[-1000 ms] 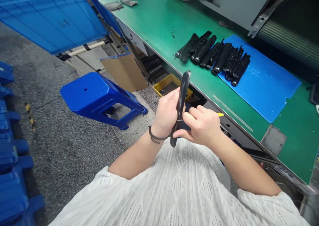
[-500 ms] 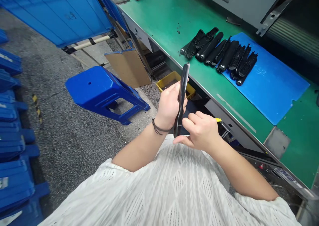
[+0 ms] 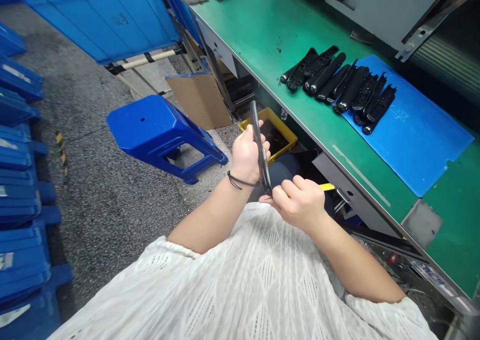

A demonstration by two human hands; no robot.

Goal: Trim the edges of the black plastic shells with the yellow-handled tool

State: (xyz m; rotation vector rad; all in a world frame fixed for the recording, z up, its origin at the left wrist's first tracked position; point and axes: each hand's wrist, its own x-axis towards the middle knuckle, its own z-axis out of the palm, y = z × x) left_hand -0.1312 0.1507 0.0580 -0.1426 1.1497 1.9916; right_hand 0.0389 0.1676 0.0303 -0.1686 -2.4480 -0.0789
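Note:
My left hand (image 3: 247,152) is closed around a long black plastic part (image 3: 258,142), held upright with its top leaning left. Against the lower end of that part, my right hand (image 3: 298,200) is closed with its thumb reaching under the tip. A yellow-handled tool (image 3: 327,186) pokes out behind the right fist; its working end is hidden by the fingers. On the green workbench (image 3: 258,35) lie several similar black plastic parts (image 3: 350,90) in a slanted row, some hollow side up, partly on a blue sheet (image 3: 423,145).
Below the bench edge sits a yellow bin (image 3: 287,145) with dark pieces inside. A blue stool (image 3: 150,125) stands to the left, near a leaning cardboard sheet (image 3: 200,100). Blue crates (image 3: 18,195) line the far left. A grey plate (image 3: 422,223) lies at the bench edge.
The black part has tipped, its top swinging left and its lower end staying by my right thumb. More of the yellow handle shows. The whole view has shifted slightly.

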